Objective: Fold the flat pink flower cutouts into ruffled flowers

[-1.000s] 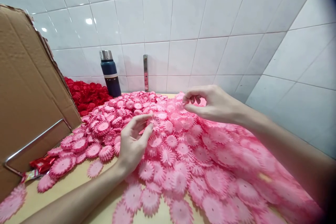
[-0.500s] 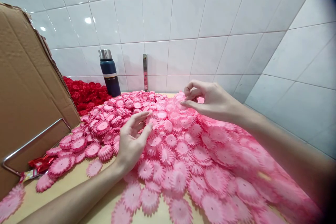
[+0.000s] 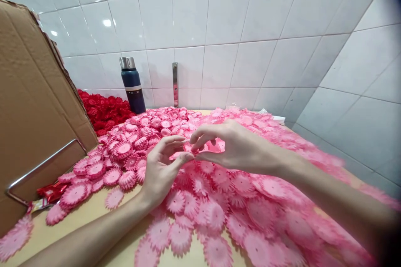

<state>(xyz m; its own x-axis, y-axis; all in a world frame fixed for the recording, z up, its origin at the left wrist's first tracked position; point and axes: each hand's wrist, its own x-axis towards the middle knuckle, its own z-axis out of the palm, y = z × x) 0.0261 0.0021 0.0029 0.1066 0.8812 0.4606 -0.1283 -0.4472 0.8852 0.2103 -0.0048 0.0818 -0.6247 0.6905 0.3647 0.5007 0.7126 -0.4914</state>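
White wall tiles back a table [image 3: 94,212] heaped with pink paper flowers [image 3: 238,187]; left hand [image 3: 161,169] and right hand [image 3: 228,148] meet, fingers pinching one pink flower [image 3: 213,146].

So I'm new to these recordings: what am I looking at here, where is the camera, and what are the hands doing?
There is no machine here. A person works with two bare hands, and the single camera sits on their head, looking forward and down, so both arms reach in from the bottom of the picture.

The light wooden tabletop is covered by a big heap of flat pink frilled flower-shaped pieces. A smaller pile of the same kind of pieces in red lies at the back left, beside a dark blue flask with a steel cap. A brown cardboard box flap stands on the left, and white tiles cover the walls.

The left hand and right hand meet above the heap, fingertips pinching one pink piece between them.
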